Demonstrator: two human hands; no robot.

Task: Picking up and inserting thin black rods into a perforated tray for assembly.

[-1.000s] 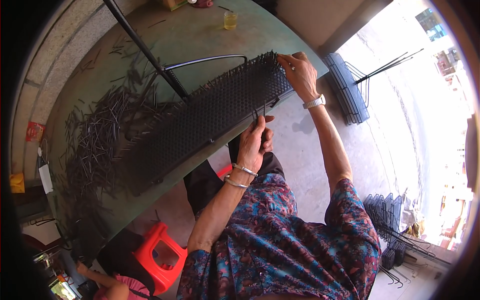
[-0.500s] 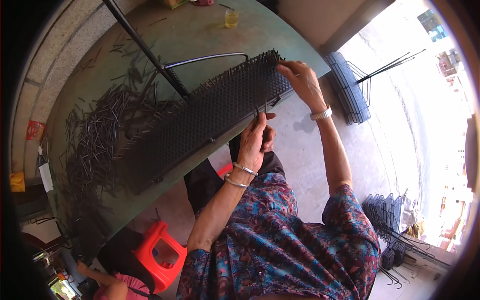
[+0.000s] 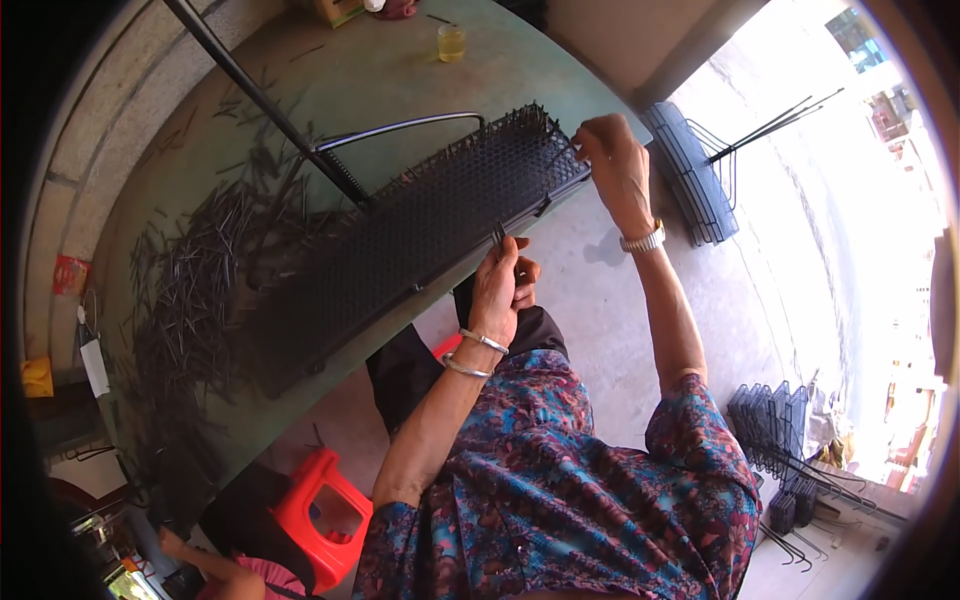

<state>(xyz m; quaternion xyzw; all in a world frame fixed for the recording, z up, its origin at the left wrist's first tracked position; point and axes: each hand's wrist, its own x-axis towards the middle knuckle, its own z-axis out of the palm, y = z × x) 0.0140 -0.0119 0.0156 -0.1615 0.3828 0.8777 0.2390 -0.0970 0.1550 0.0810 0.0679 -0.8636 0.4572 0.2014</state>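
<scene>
A long black panel (image 3: 410, 225) full of small holes lies slantwise along the table edge, with short black sticks (image 3: 535, 122) standing up along its far edge and right end. My left hand (image 3: 503, 285) is closed on a few thin black sticks (image 3: 499, 234) in front of the panel's near edge; their tips point up from the thumb and fingers. At the panel's right end my right hand (image 3: 618, 165) is bent in a pinch. A thin black stick (image 3: 563, 156) shows at its fingertips, partly blurred.
A heap of loose black sticks (image 3: 205, 260) covers the left of the green table (image 3: 400, 80). A slanting metal bar (image 3: 265, 90) rises behind the panel. A cup of yellow liquid (image 3: 451, 43) stands farther back. A red stool (image 3: 320, 520) is lower left, beside another person's arm (image 3: 205, 560).
My right hand has moved off the panel's right end, slightly right and toward me, and its fingers have curled. My left hand has shifted slightly left and toward me.
</scene>
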